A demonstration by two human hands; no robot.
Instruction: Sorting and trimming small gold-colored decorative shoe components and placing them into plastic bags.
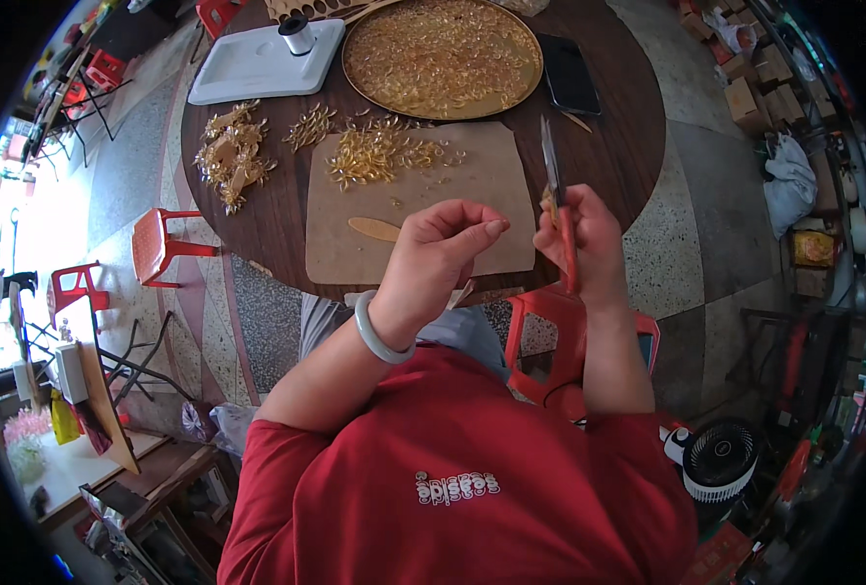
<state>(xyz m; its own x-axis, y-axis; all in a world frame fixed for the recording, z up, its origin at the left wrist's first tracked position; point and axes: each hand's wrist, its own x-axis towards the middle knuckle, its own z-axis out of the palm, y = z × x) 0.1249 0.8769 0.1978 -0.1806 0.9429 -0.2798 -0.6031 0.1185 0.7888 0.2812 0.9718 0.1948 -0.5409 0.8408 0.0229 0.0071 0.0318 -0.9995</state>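
Observation:
My left hand [443, 244], with a pale bangle at the wrist, is closed in a pinch above the near part of a brown sheet [482, 224]. What its fingertips hold, if anything, is too small to make out. To its right, my right hand [594, 244] grips red-handled scissors [552, 166], blades pointing away from me. Small shiny golden pieces [370, 156] lie heaped at the far part of the sheet. A flat leaf-shaped tan piece [373, 229] rests left of my left hand.
On the round dark table stand a round golden tray [513, 96] full of similar pieces, a white tray [228, 73] bearing a spool [296, 37], and a dark phone [569, 73]. Golden clusters [233, 156] lie left. Red stools [160, 244] and a fan [721, 453] stand around.

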